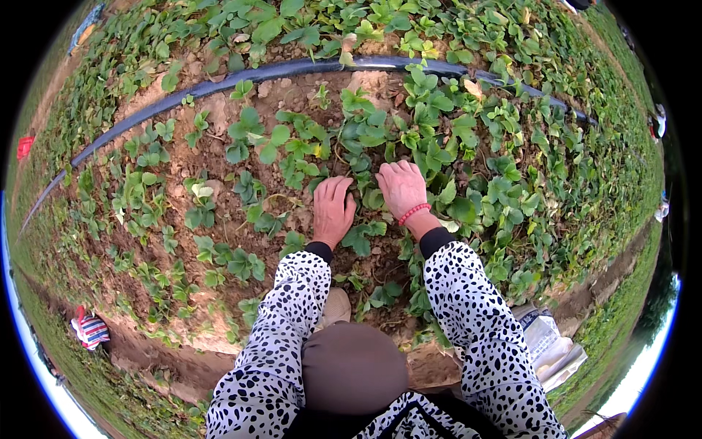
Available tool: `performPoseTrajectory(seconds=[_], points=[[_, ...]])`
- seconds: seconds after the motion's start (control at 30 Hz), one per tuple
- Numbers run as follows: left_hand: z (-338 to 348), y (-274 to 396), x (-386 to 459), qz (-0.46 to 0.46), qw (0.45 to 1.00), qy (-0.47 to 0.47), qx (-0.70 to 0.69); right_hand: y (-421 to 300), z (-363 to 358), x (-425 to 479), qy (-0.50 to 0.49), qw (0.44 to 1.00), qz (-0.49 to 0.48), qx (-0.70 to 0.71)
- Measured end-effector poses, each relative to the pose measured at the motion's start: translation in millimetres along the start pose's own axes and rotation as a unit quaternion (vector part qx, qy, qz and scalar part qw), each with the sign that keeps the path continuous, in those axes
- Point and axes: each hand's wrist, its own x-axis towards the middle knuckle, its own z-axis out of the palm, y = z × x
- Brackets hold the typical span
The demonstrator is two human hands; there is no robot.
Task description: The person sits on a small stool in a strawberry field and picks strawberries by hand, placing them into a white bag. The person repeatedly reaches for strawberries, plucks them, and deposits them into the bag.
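Low strawberry-like plants [359, 129] with green leaves grow in reddish-brown soil before me. My left hand [333, 211] is low among them, fingers curled and pointing away from me, thumb bent to the right beside some leaves. Just to its right, my right hand [402, 189] wears a red bead bracelet [414, 213] and has its fingers bent down into the foliage. The fingertips of both hands are partly hidden, so a grip on a stem or leaf cannot be made out. A small leafy clump [363, 237] lies between my wrists.
A black irrigation hose [318, 67] curves across the bed beyond my hands. At the lower right a white printed sack [543, 343] lies by my sleeve. A striped bag [92, 331] stands in the furrow at the lower left. My shoe [335, 307] is on the soil below.
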Motion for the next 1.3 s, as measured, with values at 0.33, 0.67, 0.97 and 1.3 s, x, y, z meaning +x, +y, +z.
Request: performPoseTrajectory(seconds=[0.33, 0.67, 0.97, 1.3], points=[[14, 12, 40, -0.112, 0.989, -0.066, 0.07, -8, 14, 17, -0.028, 0.963, 0.171, 0.207], [8, -6, 13, -0.091, 0.994, 0.031, -0.045, -23, -1, 29, -0.042, 0.958, 0.173, 0.226], [-5, -7, 22, -0.108, 0.993, 0.028, -0.022, -27, 21, 2, -0.095, 0.962, 0.195, 0.163], [14, -11, 35, -0.125, 0.99, -0.063, 0.015, -36, 24, 20, -0.177, 0.949, 0.242, 0.097]])
